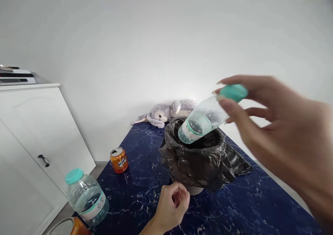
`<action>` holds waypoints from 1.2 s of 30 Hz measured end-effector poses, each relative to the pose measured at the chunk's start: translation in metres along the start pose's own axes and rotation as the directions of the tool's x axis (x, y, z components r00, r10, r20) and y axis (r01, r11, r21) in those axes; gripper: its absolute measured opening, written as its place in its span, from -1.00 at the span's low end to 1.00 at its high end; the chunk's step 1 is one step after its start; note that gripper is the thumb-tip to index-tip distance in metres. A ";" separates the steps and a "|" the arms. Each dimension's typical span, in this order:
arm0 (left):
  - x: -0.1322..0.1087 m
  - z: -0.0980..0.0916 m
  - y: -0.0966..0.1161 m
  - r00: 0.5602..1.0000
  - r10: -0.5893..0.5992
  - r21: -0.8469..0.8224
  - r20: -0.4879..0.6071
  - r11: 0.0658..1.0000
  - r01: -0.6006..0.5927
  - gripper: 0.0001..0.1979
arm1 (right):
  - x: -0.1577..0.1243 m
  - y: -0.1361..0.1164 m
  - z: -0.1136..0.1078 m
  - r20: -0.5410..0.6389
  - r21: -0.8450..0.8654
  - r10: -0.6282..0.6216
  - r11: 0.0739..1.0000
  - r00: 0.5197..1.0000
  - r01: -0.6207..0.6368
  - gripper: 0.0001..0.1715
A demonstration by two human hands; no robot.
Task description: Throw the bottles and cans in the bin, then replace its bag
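My right hand [275,124] holds a clear plastic bottle [205,118] by its teal cap, tilted with its base over the mouth of a small bin lined with a black bag [203,158]. My left hand [171,203] rests loosely curled on the dark blue marbled table [145,193], just in front of the bin, with nothing in it. A second clear bottle with a teal cap [87,196] stands near the table's left front edge. An orange soda can [119,160] stands upright further back on the left.
A grey plush toy [166,112] lies at the table's far end against the white wall. A white cabinet [33,137] with a dark handle stands left of the table. An orange object with a curved handle [74,226] shows at the bottom left.
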State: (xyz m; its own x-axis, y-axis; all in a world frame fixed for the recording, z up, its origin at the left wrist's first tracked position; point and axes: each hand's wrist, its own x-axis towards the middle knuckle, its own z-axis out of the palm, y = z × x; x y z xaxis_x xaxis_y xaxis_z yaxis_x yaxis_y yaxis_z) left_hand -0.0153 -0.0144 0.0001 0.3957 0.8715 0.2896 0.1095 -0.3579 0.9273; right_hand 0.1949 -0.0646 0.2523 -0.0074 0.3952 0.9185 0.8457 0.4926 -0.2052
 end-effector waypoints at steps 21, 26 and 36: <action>0.054 -0.041 0.051 0.980 -0.096 -0.525 -0.175 0.851 -0.010 -0.50 | -0.013 0.024 0.078 0.769 0.136 -0.003 0.978 0.639 -0.160 -0.59; 0.057 -0.044 0.039 0.965 -0.160 -0.591 -0.209 0.806 0.005 -0.56 | -0.021 0.026 0.078 0.785 0.133 -0.007 0.978 0.619 -0.159 -0.50; 0.047 -0.047 0.004 0.965 -0.245 -0.699 -0.094 0.707 0.111 -0.54 | -0.009 0.026 0.081 0.641 -0.047 0.148 0.987 0.753 -0.154 -0.50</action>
State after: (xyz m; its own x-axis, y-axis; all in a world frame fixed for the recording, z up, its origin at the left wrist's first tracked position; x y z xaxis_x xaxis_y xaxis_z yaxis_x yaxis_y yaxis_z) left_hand -0.0388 0.0409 0.0287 0.2688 0.9603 0.0747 -0.5158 0.0780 0.8532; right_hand 0.1739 0.0079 0.2117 -0.2224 0.8676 0.4447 0.8609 0.3888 -0.3281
